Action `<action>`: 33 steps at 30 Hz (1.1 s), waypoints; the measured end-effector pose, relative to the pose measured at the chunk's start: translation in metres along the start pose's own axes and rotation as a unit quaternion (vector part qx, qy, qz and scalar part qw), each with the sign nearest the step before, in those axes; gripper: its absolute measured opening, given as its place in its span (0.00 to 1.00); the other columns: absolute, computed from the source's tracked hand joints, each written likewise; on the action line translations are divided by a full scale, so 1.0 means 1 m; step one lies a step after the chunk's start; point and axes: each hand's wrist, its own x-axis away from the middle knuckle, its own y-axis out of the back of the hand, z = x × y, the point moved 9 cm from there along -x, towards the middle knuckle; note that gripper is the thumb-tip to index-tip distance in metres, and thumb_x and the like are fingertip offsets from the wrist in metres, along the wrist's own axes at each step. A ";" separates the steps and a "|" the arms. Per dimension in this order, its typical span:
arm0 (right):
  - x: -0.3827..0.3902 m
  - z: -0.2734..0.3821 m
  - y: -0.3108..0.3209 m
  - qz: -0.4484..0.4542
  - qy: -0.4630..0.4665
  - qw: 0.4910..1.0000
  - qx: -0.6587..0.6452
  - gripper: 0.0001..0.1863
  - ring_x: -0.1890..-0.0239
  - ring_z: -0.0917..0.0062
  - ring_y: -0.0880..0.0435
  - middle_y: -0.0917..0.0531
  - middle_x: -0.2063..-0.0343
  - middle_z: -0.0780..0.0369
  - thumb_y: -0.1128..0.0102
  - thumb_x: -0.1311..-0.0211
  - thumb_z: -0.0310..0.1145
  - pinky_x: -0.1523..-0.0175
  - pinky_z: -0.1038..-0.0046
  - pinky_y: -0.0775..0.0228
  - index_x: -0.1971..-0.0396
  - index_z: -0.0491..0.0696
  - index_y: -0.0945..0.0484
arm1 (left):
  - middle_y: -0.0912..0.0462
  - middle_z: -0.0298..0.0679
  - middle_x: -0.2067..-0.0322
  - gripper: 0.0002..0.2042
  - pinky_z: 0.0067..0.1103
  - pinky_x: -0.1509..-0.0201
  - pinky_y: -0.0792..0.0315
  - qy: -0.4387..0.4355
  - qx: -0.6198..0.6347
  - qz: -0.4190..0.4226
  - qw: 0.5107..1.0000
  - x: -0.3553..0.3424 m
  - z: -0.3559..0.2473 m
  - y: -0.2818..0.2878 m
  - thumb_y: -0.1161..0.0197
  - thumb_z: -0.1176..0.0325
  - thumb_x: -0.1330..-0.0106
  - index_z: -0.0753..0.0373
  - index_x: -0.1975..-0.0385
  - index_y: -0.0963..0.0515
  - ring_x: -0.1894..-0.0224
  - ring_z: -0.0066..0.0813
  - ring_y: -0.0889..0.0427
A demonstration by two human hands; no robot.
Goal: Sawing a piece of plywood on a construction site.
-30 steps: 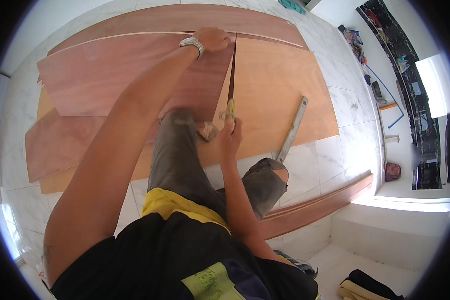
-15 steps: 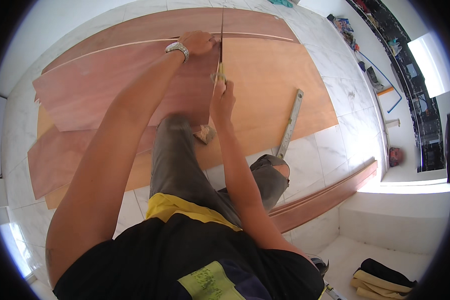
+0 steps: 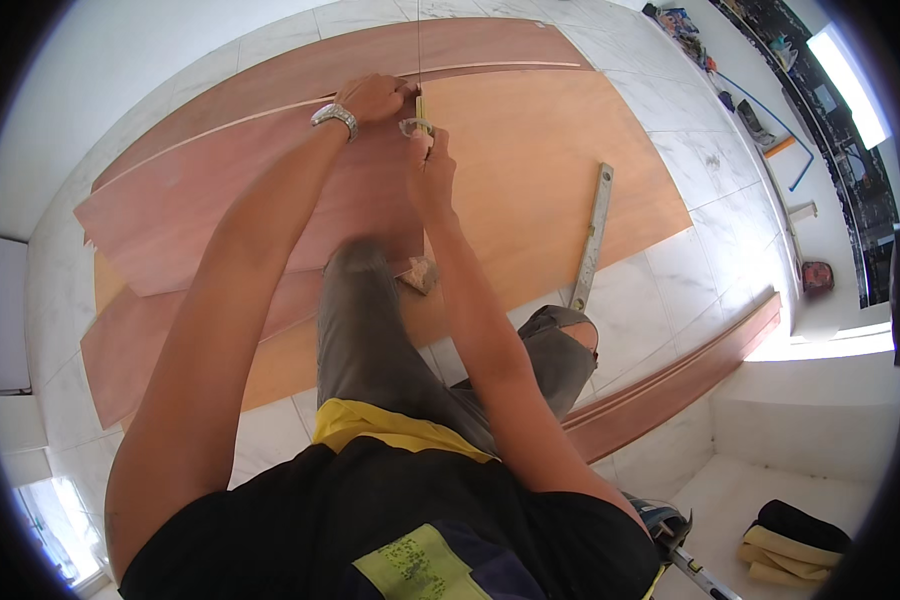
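At left, the reddish board (image 3: 355, 180) is lying over other sheets on the tiled floor (image 3: 660, 280), and your bent left knee (image 3: 357, 262) is overlapping its near side; contact there cannot be told. Your left hand (image 3: 372, 97), with a wristwatch (image 3: 334, 120) behind it, is resting at the board's far right corner, its fingers loosely curled; whether they are gripping the edge or only pressing cannot be told. A steady, flat press would be serving best here, with the fingertips lying clear of the blade line. At the board's right edge, the yellow-handled tool (image 3: 421, 108) is pointing away from you, the thin line beyond it apparently being its blade seen edge-on. Your right hand (image 3: 433, 175) is wrapping its fingers closely around the handle, just beside the left. For a true line, the wrist should be aligning with the forearm and the blade standing upright. Farther right, a tan sheet (image 3: 530, 160) is carrying part of a spirit level (image 3: 594, 235).
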 end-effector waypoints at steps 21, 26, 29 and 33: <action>0.016 0.021 0.015 0.077 -0.124 0.989 0.023 0.19 0.77 0.71 0.21 0.22 0.80 0.57 0.54 0.23 0.44 0.68 0.65 0.29 0.50 0.43 0.27 | 0.12 0.43 0.57 0.23 0.41 0.46 0.25 -0.012 -0.006 -0.014 1.000 0.012 -0.007 0.012 0.55 0.44 0.26 0.49 0.54 0.14 0.52 0.48 0.16; 0.136 0.080 0.073 0.015 0.028 0.999 0.039 0.16 0.74 0.66 0.17 0.18 0.75 0.54 0.55 0.22 0.38 0.68 0.61 0.29 0.45 0.45 0.28 | 0.13 0.42 0.56 0.24 0.41 0.44 0.26 -0.012 -0.024 -0.005 1.000 0.007 -0.001 0.001 0.55 0.45 0.27 0.53 0.57 0.14 0.50 0.47 0.17; 0.128 0.075 0.071 0.011 -0.013 0.999 0.035 0.16 0.74 0.65 0.18 0.19 0.75 0.53 0.55 0.22 0.40 0.68 0.60 0.31 0.48 0.43 0.27 | 0.13 0.42 0.55 0.24 0.42 0.42 0.27 -0.009 0.003 0.018 1.000 0.005 0.000 -0.005 0.55 0.45 0.26 0.54 0.56 0.15 0.49 0.47 0.17; 0.022 0.073 0.032 -0.001 -0.001 0.998 0.063 0.19 0.77 0.64 0.21 0.20 0.78 0.53 0.55 0.22 0.44 0.70 0.61 0.33 0.53 0.42 0.25 | 0.13 0.45 0.56 0.24 0.42 0.47 0.26 -0.023 -0.024 -0.001 0.999 0.010 -0.006 0.003 0.57 0.45 0.25 0.54 0.57 0.15 0.50 0.49 0.17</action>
